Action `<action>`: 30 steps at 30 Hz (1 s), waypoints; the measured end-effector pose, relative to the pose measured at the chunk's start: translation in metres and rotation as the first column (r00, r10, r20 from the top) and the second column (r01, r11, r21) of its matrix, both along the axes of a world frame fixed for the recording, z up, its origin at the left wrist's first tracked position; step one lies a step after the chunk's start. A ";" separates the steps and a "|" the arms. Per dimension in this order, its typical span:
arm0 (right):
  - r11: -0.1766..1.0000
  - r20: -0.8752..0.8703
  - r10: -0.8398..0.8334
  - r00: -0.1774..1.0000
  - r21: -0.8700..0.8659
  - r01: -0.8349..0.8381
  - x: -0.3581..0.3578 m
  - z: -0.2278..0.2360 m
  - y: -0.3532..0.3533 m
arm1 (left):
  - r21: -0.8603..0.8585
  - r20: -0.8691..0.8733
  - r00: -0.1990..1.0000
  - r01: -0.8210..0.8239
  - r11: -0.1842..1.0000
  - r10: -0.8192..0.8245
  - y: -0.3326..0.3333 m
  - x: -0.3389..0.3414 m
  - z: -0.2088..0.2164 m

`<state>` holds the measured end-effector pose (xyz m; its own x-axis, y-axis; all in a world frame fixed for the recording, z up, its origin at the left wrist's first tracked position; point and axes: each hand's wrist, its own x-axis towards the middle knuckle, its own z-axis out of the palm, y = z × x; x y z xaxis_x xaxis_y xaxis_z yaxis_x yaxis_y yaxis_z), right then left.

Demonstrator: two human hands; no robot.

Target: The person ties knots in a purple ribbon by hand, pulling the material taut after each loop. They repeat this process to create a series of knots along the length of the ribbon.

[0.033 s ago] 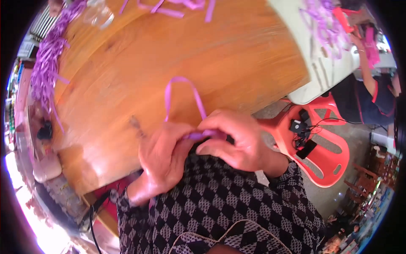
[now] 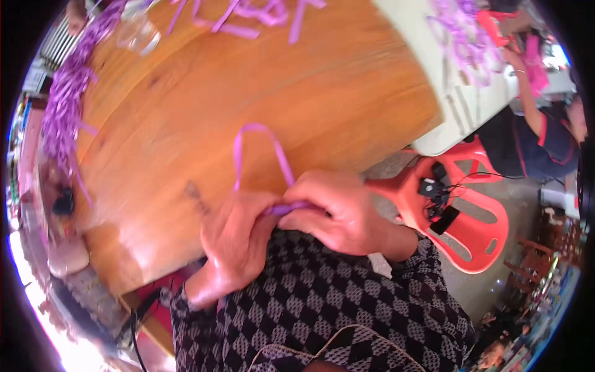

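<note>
A purple ribbon strip (image 2: 260,127) is held between my two hands over the near edge of the wooden table. It arches up in a loop beyond my fingers, and a twisted or folded part of it shows between my fingertips. My left hand (image 2: 237,232) pinches one side of the ribbon, fingers bent inward. Facing it, my right hand (image 2: 338,214) grips the other side with thumb and forefinger. The fingertips of both hands nearly meet. My fingers partly hide how the ribbon is folded.
A heap of purple ribbons (image 2: 65,111) hangs along the wooden table's left side. Loose strips (image 2: 242,28) and a clear plastic cup (image 2: 139,38) lie at the far edge. An orange chair (image 2: 486,251) holding black devices stands right, near another person's arm (image 2: 527,80).
The view has shifted slightly. My right hand has come a little closer to my left, and the gap between their fingertips is smaller. The ribbon stays held in both.
</note>
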<state>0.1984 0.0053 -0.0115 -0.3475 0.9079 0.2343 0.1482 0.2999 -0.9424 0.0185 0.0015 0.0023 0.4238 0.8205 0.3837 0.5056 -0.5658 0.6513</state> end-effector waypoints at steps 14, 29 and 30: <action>0.612 0.156 -0.791 0.592 0.178 0.771 0.271 0.120 0.220 | -0.362 0.220 0.848 -0.388 0.848 0.482 -0.013 -0.054 -0.005; 0.707 0.473 -0.499 0.726 0.707 0.025 0.030 0.017 0.197 | -0.283 0.209 0.857 -0.409 0.868 0.472 -0.008 -0.077 0.000; 0.762 0.527 -0.464 0.712 0.647 0.018 0.021 0.015 0.202 | -0.274 0.218 0.863 -0.395 0.877 0.456 -0.005 -0.066 0.003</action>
